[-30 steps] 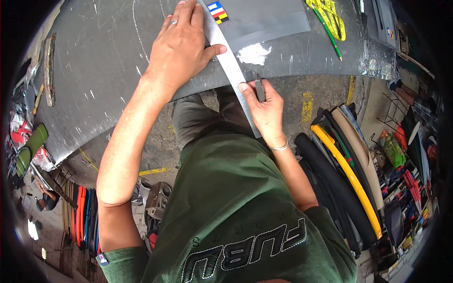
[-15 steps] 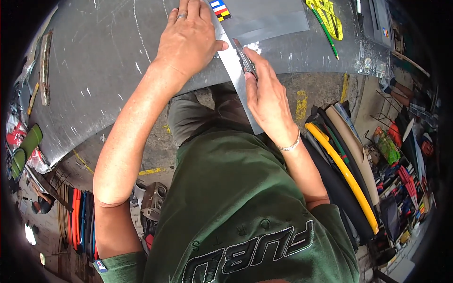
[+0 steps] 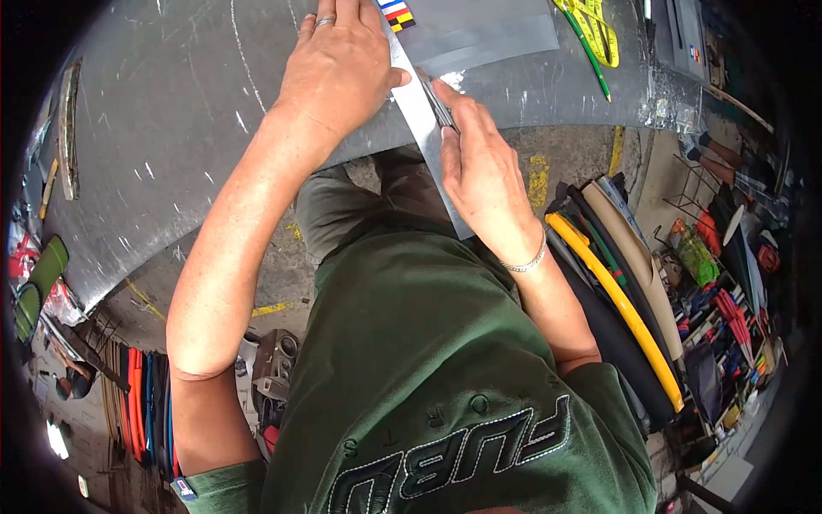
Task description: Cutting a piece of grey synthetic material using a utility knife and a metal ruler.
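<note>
My left hand [image 3: 338,73] lies flat with its fingers stretched forward over a long metal ruler [image 3: 425,128], its thumb resting across it. The ruler runs toward me and juts past the worktable's [image 3: 197,111] near edge. Along the ruler's right side, my right hand [image 3: 488,163] is closed on a slim metallic cutter knife [image 3: 437,101], tilted with its tip away from me. Whether the blade touches the surface is hard to see. Right of the ruler lies a smooth grey sheet [image 3: 497,44], with a small patch of coloured flags [image 3: 398,15] beside the ruler.
A yellow measuring tape [image 3: 606,38] and a green pencil [image 3: 592,64] lie at the table's far right. Rolls of material, one of them yellow [image 3: 621,313], stand at my right. A wooden strip [image 3: 69,128] lies on the table's left.
The knife and my right hand have shifted slightly toward the left in the view, along with the whole scene. My left hand keeps its place on the ruler.
</note>
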